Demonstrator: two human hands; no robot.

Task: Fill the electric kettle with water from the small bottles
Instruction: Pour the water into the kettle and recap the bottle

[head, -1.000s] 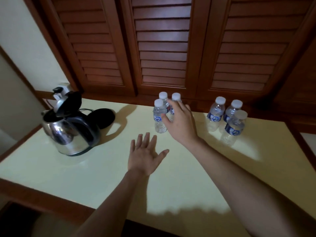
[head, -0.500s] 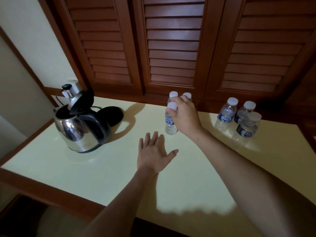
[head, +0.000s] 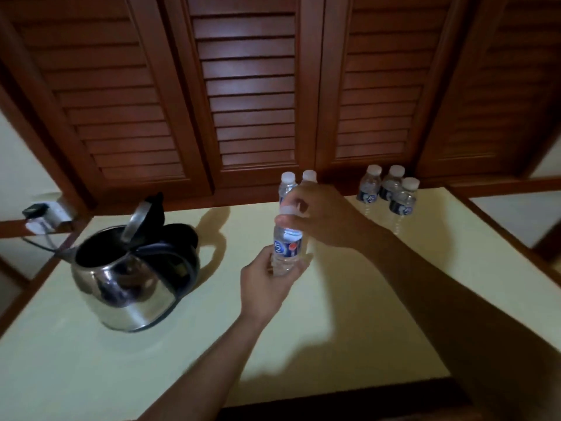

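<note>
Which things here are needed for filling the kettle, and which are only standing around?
Needed:
- held bottle, left hand on its base, right hand at the cap
- kettle, lid open
- two bottles behind
- three bottles at right

Standing around:
- kettle base
- wall plug
- louvred doors

Right hand hides the bottle cap — motion-blurred.
</note>
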